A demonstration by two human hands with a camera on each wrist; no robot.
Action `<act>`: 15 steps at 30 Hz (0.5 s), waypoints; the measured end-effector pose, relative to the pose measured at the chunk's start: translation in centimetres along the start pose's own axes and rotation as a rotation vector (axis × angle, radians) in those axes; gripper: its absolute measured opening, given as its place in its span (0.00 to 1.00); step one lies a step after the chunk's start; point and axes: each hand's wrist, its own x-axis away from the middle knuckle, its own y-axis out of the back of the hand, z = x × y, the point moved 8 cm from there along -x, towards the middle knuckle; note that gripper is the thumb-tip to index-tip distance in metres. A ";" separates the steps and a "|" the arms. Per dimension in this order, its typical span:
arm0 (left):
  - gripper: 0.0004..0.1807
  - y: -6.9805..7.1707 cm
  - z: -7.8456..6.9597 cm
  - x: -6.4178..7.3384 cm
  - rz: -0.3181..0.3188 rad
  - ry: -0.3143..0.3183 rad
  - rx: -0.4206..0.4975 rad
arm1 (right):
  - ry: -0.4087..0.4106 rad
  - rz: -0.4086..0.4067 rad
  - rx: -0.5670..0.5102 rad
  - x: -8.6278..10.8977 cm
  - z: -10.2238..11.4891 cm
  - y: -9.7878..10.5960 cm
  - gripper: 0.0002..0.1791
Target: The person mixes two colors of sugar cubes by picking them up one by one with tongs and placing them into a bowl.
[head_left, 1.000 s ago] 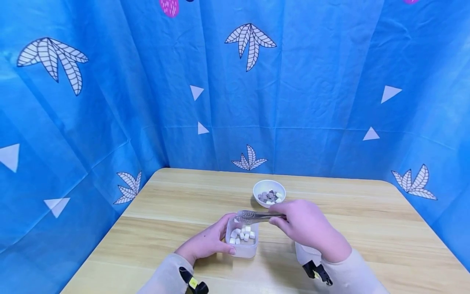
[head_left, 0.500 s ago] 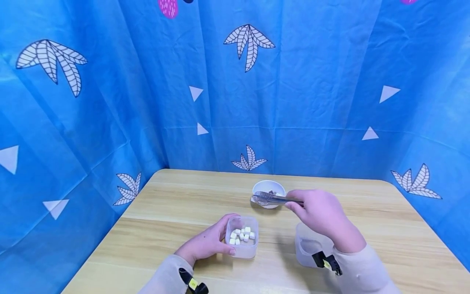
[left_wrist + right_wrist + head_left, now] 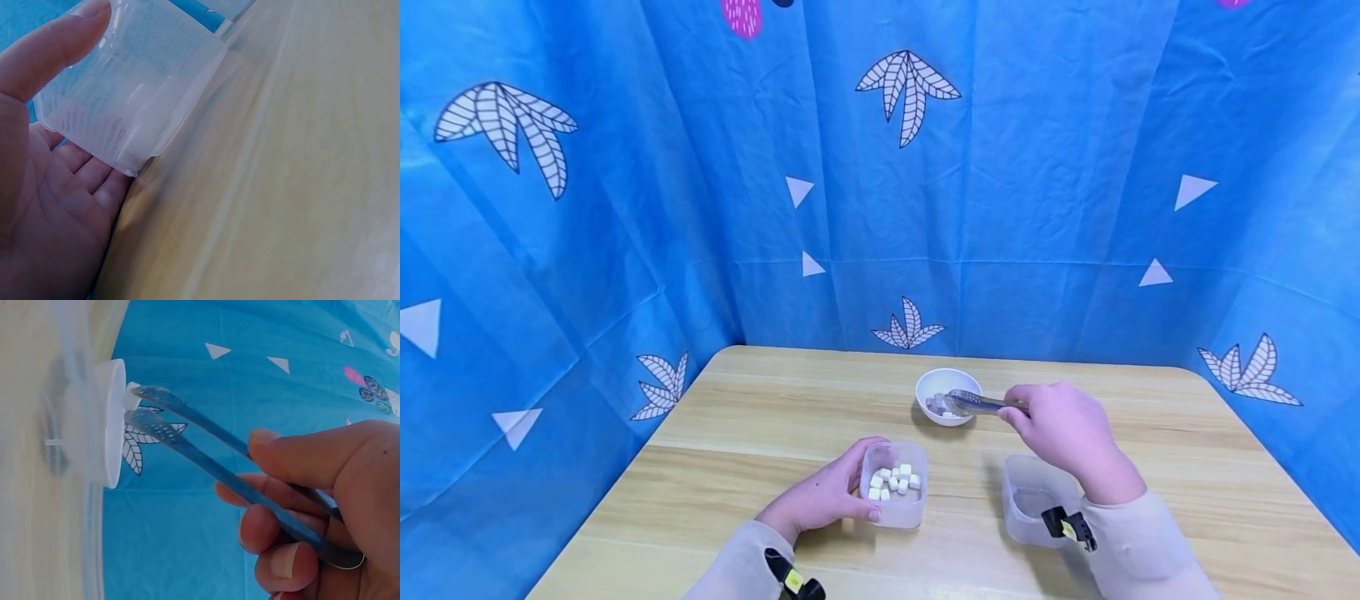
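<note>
My left hand (image 3: 823, 498) holds a clear square plastic container (image 3: 901, 517) by its left side, thumb in front and fingers behind. Several small white cubes (image 3: 893, 482) lie inside it. With my right hand (image 3: 1067, 427) I grip metal tongs (image 3: 983, 405), whose perforated tips reach over the white bowl (image 3: 929, 385). Greyish-purple cubes (image 3: 937, 403) and some white ones lie in that bowl, partly hidden by the tongs. In the right wrist view, a white cube (image 3: 132, 397) shows at the tips of the tongs (image 3: 228, 478), by the bowl's rim.
A second clear plastic container (image 3: 1019, 532) stands on the wooden table (image 3: 760, 400) below my right forearm, partly covered by the wrist strap. A blue patterned curtain (image 3: 1037, 208) hangs behind and beside the table.
My right hand has moved the tongs from above the left container back and right to the white bowl, and their tips have dipped into it. My left hand has stayed put.
</note>
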 end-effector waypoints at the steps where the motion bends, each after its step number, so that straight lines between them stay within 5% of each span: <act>1: 0.52 0.0 0.0 0.0 -0.002 -0.002 -0.004 | -0.007 0.010 0.002 0.0 -0.1 -0.2 0.06; 15: 0.54 0.1 0.6 0.0 -0.011 0.055 0.009 | -0.041 0.032 0.000 -0.1 -0.2 -0.6 0.07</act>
